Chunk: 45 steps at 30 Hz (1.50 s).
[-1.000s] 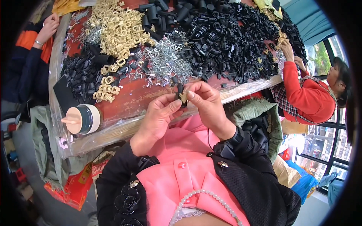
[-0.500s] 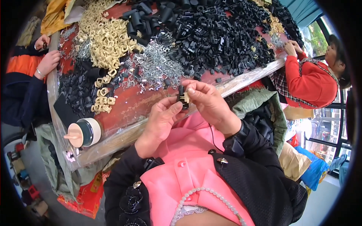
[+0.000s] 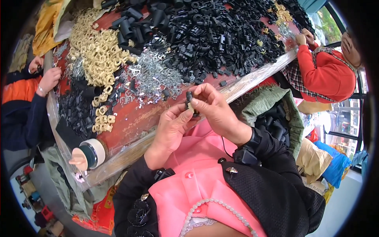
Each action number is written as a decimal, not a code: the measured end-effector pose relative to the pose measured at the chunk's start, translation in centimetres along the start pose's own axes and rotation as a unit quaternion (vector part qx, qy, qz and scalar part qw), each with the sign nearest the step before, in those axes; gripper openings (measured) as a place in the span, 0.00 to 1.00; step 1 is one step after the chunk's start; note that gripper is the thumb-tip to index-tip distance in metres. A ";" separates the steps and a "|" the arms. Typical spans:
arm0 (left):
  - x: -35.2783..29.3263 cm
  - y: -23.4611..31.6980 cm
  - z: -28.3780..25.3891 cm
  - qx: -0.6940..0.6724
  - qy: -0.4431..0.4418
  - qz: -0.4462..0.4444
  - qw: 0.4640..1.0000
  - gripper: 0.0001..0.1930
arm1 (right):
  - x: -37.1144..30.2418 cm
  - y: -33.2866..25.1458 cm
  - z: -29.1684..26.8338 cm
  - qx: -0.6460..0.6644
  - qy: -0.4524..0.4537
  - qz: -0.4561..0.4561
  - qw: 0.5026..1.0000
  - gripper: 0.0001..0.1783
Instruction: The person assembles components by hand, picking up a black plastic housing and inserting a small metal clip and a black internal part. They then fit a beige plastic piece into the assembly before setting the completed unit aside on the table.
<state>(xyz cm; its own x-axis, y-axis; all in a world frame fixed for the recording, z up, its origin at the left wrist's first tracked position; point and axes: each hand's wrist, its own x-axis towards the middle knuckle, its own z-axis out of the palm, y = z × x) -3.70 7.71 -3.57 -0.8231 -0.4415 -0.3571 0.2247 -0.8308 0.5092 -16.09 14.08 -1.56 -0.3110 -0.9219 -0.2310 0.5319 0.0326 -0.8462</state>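
Note:
My left hand (image 3: 172, 125) and my right hand (image 3: 213, 111) meet over the near table edge, fingertips closed around a small black plastic part (image 3: 189, 96). A cream-coloured plastic piece (image 3: 190, 106) sits against it, mostly covered by my fingers, so I cannot tell how far it is seated. Beyond my hands lie a heap of silvery bent metal clips (image 3: 152, 73), a pile of cream plastic rings (image 3: 94, 51) and a big spread of black plastic parts (image 3: 213, 39). Several cream pieces (image 3: 103, 120) lie in a short row to the left.
A round container (image 3: 92, 153) with a pale lid stands at the table's left corner. The red table (image 3: 132, 118) has a wrapped wooden edge (image 3: 252, 75). Sacks hang below, one (image 3: 272, 106) holding black parts. Co-workers' hands (image 3: 49, 79) show at left, others (image 3: 306, 38) at far right.
My right fingers have closed in over the cream piece, which now shows less. The black part stays between both hands. The whole view has shifted slightly.

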 end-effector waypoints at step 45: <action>0.8 0.0 0.4 -0.001 0.115 0.010 0.993 0.08 | 0.0 -5.0 -2.7 -0.368 -0.165 -0.104 0.909 0.06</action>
<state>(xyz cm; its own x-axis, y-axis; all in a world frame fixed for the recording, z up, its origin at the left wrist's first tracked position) -4.62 7.50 -3.56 -0.6770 -0.5243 -0.5165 0.2415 -0.8212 0.5170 -20.87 15.00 1.38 -0.0270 -0.9993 0.0247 -0.2208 -0.0181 -0.9752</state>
